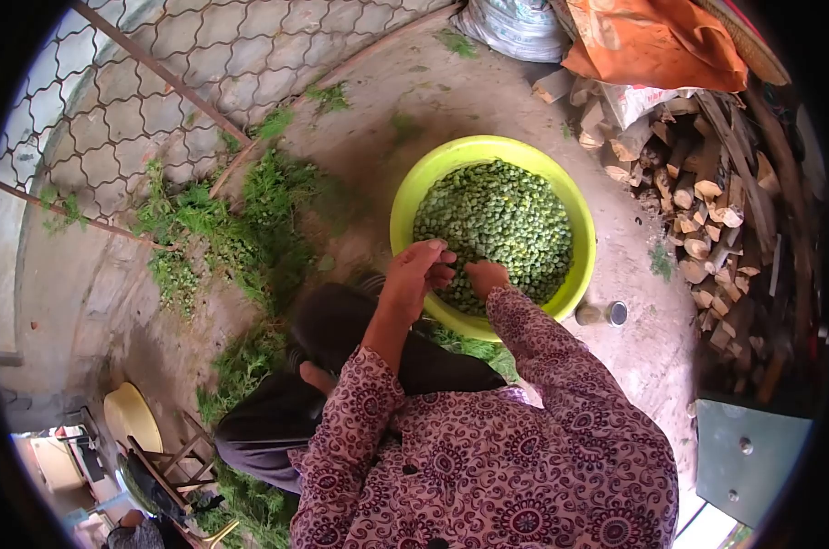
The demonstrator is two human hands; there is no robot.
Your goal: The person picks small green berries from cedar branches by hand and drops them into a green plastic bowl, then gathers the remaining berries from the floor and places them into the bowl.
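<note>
A wide yellow-green plastic basin [403, 206] stands on the ground in front of my crossed legs. It holds a deep heap of small, roundish green buds or pods [511, 215], a few with yellow specks. My left hand [418, 272] is over the basin's near-left rim, its fingers curled in toward the thumb. Whatever lies between those fingertips is too small to make out. Close beside it, my right hand [486, 276] reaches down at the near edge of the heap. Its fingertips are hidden, so their grip does not show.
Feathery green plants [268, 215] lie on the ground to the left, beside a wire mesh panel [158, 101]. A small lidded jar [602, 314] lies right of the basin. Split firewood [698, 229] is stacked at the right, below an orange sack [652, 46]. A yellow bowl [131, 419] is lower left.
</note>
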